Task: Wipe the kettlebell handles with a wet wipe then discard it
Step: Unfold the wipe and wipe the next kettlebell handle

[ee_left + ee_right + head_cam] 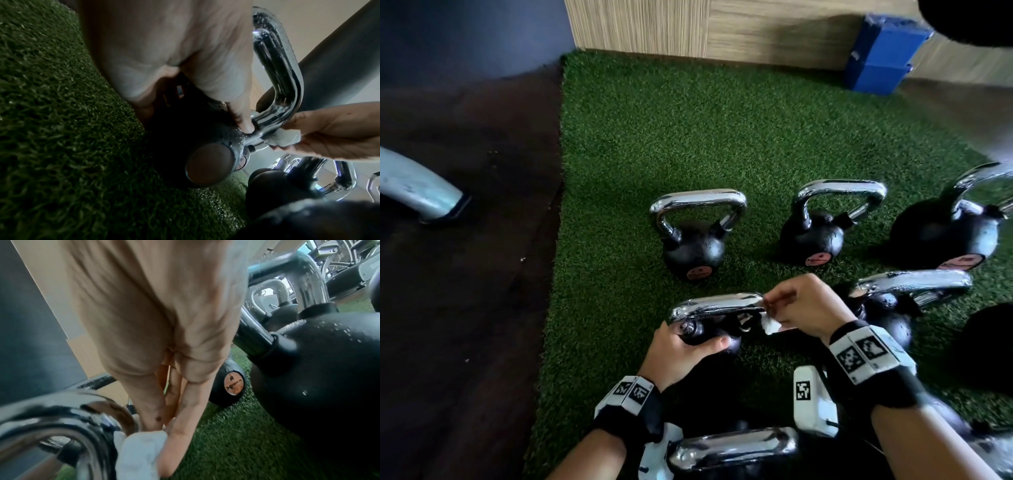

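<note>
Wet wipe (771, 327) in right hand (803, 306), seemingly against chrome handle (717, 305)

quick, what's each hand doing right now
Left hand: gripping the black body of the kettlebell, steadying it.
Right hand: pinching the wet wipe against the right end of that kettlebell's chrome handle.

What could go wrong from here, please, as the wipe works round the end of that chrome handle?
The chrome handle carries droplets, so the right hand pinching the small wet wipe might slip off. The left hand steadies the kettlebell on soft turf; it could tip toward close neighbours.
</note>
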Demonstrator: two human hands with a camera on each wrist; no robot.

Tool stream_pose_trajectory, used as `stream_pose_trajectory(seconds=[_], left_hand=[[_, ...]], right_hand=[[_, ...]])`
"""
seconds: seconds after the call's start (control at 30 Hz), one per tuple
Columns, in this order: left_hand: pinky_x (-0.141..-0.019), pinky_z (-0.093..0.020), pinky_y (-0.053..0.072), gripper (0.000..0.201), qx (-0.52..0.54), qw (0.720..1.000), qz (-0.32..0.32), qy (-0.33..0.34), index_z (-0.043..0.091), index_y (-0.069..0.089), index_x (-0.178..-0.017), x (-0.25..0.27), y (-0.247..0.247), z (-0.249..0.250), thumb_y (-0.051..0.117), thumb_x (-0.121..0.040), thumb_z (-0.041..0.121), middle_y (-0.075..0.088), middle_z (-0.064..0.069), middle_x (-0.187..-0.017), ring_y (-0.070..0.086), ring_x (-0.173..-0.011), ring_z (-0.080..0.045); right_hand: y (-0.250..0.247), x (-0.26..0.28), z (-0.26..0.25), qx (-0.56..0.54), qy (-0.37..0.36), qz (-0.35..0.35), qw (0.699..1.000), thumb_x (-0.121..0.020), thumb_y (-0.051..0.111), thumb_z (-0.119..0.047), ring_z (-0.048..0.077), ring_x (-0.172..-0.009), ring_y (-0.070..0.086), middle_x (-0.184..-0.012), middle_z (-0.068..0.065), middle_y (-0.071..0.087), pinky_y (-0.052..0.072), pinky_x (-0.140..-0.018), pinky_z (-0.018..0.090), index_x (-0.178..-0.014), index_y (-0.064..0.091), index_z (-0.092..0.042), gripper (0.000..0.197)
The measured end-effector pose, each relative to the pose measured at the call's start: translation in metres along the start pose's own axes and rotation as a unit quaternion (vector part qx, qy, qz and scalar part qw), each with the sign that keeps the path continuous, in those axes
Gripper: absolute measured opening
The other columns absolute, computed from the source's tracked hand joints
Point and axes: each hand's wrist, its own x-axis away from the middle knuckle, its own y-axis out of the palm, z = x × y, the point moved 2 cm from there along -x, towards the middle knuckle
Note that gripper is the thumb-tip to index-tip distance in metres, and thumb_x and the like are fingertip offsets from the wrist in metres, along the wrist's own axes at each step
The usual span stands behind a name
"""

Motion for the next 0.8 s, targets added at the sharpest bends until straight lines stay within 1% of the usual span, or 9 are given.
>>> stream_pose_trajectory(seconds=[0.1, 0.23, 0.33, 0.4, 0.47, 0.53, 0.63, 0.7, 0.8], left_hand=[[-0.107, -0.034, 0.052, 0.052, 0.005, 1.000, -0.001, 0.008, 0.035, 0.077, -0.113, -0.001, 0.000, 0.001, 0.091, -0.066, 0.052, 0.077, 0.019, -0.111, 0.070, -0.109, 0.003], [-0.102, -0.023, 0.052, 0.054, -0.046, 0.999, -0.009, -0.011, 0.048, 0.074, -0.109, -0.003, -0.003, 0.004, 0.088, -0.059, 0.063, 0.075, 0.027, -0.106, 0.068, -0.105, 0.010], [-0.098, -0.013, 0.045, 0.065, -0.176, 0.975, -0.127, -0.054, 0.043, 0.066, -0.123, -0.007, -0.023, 0.000, 0.090, -0.063, 0.052, 0.069, 0.025, -0.119, 0.063, -0.113, 0.006], [-0.094, -0.013, 0.045, 0.063, -0.240, 0.952, -0.181, -0.051, 0.045, 0.055, -0.131, -0.005, -0.043, 0.000, 0.083, -0.077, 0.030, 0.066, 0.015, -0.128, 0.063, -0.114, -0.003], [-0.090, -0.008, 0.047, 0.066, -0.216, 0.966, -0.139, -0.015, 0.057, 0.048, -0.129, 0.002, -0.064, 0.006, 0.068, -0.088, 0.008, 0.067, 0.011, -0.132, 0.067, -0.113, -0.005], [-0.089, -0.002, 0.046, 0.065, -0.147, 0.989, -0.015, 0.016, 0.057, 0.050, -0.129, 0.014, -0.082, 0.022, 0.061, -0.096, 0.002, 0.066, 0.011, -0.135, 0.064, -0.118, 0.004], [-0.087, -0.011, 0.055, 0.034, -0.046, 0.985, 0.127, 0.105, 0.047, 0.066, -0.127, 0.034, -0.090, 0.063, 0.063, -0.101, 0.025, 0.069, 0.020, -0.129, 0.068, -0.111, 0.003], [-0.084, -0.020, 0.060, 0.033, 0.043, 0.985, 0.112, 0.124, 0.039, 0.068, -0.130, 0.043, -0.081, 0.090, 0.059, -0.098, 0.045, 0.073, 0.016, -0.124, 0.073, -0.107, -0.006], [-0.084, -0.026, 0.061, 0.040, 0.166, 0.984, 0.006, 0.059, 0.034, 0.072, -0.126, 0.045, -0.062, 0.118, 0.061, -0.094, 0.057, 0.076, 0.007, -0.121, 0.075, -0.106, -0.017]], right_hand=[[0.013, -0.010, 0.013, -0.026, 0.017, -0.023, 0.999, -0.073, 0.076, 0.012, 0.024, -0.061, 0.067, -0.060, 0.005, 0.070, 0.062, -0.075, 0.051, -0.059, 0.077, -0.026, 0.040], [0.024, -0.013, 0.016, -0.028, 0.018, -0.032, 0.999, -0.070, 0.074, 0.020, 0.027, -0.065, 0.068, -0.064, 0.011, 0.068, 0.061, -0.077, 0.055, -0.053, 0.072, -0.020, 0.043], [0.011, -0.005, 0.009, 0.030, -0.011, 0.017, 0.999, -0.071, 0.082, 0.005, 0.000, -0.053, 0.063, -0.054, -0.010, 0.068, 0.057, -0.061, 0.018, -0.053, 0.072, -0.030, 0.040], [-0.008, 0.006, -0.003, 0.075, -0.045, 0.076, 0.993, -0.070, 0.088, -0.012, -0.008, -0.052, 0.061, -0.056, -0.018, 0.069, 0.046, -0.054, 0.006, -0.061, 0.074, -0.033, 0.027], [-0.026, 0.020, -0.013, 0.065, -0.079, 0.134, 0.986, -0.071, 0.087, -0.013, -0.005, -0.061, 0.066, -0.066, -0.015, 0.073, 0.052, -0.064, 0.014, -0.071, 0.077, -0.031, 0.021], [-0.036, 0.035, -0.026, 0.012, -0.110, 0.156, 0.982, -0.073, 0.085, -0.009, 0.002, -0.069, 0.072, -0.076, -0.013, 0.075, 0.057, -0.071, 0.024, -0.080, 0.078, -0.031, 0.024], [-0.032, 0.052, -0.053, -0.048, -0.183, 0.116, 0.975, -0.073, 0.084, -0.008, 0.007, -0.073, 0.074, -0.082, -0.012, 0.077, 0.057, -0.071, 0.026, -0.085, 0.078, -0.031, 0.027], [-0.024, 0.058, -0.068, -0.055, -0.225, 0.085, 0.969, -0.073, 0.085, -0.012, 0.007, -0.076, 0.074, -0.083, -0.012, 0.077, 0.058, -0.075, 0.027, -0.087, 0.078, -0.032, 0.025], [-0.013, 0.064, -0.084, -0.039, -0.266, 0.060, 0.961, -0.072, 0.086, -0.021, 0.004, -0.070, 0.071, -0.079, -0.015, 0.076, 0.055, -0.068, 0.016, -0.084, 0.078, -0.034, 0.020]])
